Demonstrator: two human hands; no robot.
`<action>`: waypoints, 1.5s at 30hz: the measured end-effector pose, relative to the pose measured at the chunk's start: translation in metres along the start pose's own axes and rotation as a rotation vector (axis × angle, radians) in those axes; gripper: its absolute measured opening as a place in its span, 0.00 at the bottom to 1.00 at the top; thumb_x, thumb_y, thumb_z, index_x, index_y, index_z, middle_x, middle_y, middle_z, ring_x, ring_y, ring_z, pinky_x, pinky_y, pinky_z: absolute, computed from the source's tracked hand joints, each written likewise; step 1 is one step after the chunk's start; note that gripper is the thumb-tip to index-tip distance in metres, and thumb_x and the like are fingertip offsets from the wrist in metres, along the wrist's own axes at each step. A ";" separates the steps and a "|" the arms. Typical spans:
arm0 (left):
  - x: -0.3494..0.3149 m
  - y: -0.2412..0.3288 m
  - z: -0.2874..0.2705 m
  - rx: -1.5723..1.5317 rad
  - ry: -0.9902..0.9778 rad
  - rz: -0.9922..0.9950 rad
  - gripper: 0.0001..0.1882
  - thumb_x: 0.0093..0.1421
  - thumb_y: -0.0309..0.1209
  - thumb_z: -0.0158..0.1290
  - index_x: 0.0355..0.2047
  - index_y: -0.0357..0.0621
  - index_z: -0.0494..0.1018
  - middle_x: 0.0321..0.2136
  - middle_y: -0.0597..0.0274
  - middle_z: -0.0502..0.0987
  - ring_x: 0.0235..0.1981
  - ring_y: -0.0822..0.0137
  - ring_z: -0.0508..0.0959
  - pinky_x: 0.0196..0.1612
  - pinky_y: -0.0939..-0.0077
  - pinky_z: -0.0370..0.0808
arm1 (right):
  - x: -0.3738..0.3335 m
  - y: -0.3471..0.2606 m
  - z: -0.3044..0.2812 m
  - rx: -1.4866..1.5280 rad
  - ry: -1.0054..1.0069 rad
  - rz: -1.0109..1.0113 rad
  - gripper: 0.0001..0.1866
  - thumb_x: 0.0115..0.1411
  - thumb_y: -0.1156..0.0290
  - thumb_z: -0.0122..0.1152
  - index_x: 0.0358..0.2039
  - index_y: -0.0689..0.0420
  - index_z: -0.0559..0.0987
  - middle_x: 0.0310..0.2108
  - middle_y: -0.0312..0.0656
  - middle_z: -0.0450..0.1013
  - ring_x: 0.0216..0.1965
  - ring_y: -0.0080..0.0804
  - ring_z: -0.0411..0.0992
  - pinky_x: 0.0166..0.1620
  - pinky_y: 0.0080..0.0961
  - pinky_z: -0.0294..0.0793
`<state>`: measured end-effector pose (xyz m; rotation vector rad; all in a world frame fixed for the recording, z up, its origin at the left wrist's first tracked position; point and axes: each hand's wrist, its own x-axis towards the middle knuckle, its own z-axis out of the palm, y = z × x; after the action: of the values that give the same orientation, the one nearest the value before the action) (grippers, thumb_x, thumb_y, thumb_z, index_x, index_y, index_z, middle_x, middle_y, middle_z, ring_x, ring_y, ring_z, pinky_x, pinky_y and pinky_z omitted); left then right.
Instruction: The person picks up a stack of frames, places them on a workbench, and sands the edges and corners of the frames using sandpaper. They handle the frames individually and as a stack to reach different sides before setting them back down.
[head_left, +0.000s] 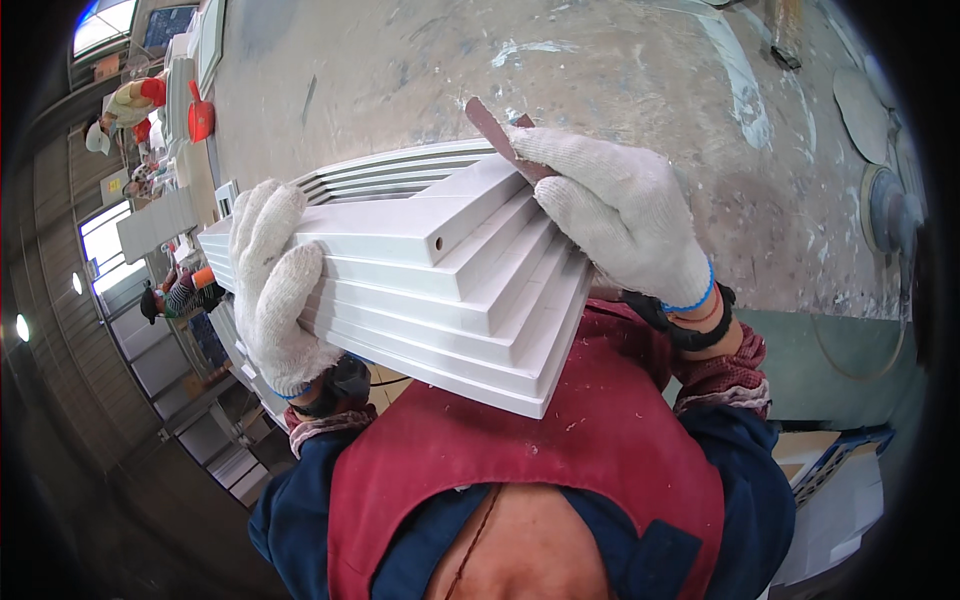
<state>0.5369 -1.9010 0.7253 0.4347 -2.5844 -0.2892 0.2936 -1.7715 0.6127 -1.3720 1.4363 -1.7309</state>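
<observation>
A stack of white frames, or one frame with stepped edges, is tilted up in front of my chest; I cannot tell which. A small dark hole shows near its upper corner. My left hand, in a white knit glove, is wrapped round its left side, fingers over the top face and thumb on the steps. In my gloved right hand is a bent piece of reddish-brown sandpaper, pinched between fingers and thumb. The sandpaper lies at the frame's far right corner, and part of it is hidden by the fingers.
The worktable is grey-brown with white smears. At the right edge lies a round sander-like tool with a cable; a wooden-handled tool is at the far right. A red scoop and people stand off to the left.
</observation>
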 end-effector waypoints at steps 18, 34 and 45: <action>0.010 0.032 -0.005 0.267 -0.114 -0.279 0.30 0.54 0.33 0.60 0.56 0.33 0.72 0.51 0.48 0.78 0.57 0.47 0.74 0.66 0.51 0.62 | -0.060 0.066 0.013 -0.390 0.183 0.414 0.20 0.70 0.57 0.53 0.54 0.57 0.78 0.41 0.55 0.79 0.44 0.53 0.78 0.44 0.38 0.78; -0.001 0.034 -0.011 0.380 -0.184 -0.134 0.31 0.54 0.36 0.61 0.55 0.31 0.71 0.48 0.46 0.79 0.54 0.46 0.77 0.63 0.45 0.67 | -0.074 0.053 0.006 -0.532 0.065 0.448 0.13 0.69 0.62 0.54 0.47 0.54 0.78 0.36 0.50 0.77 0.35 0.47 0.78 0.39 0.36 0.77; -0.008 0.040 -0.007 0.328 -0.136 -0.222 0.31 0.53 0.31 0.62 0.57 0.33 0.71 0.50 0.48 0.78 0.56 0.48 0.75 0.64 0.53 0.67 | -0.073 0.018 0.003 0.026 0.046 0.381 0.13 0.67 0.59 0.58 0.42 0.57 0.78 0.29 0.50 0.75 0.29 0.52 0.75 0.32 0.38 0.74</action>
<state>0.5373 -1.8621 0.7391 0.8485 -2.7263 0.0355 0.3192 -1.7164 0.5680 -0.9725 1.5742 -1.5331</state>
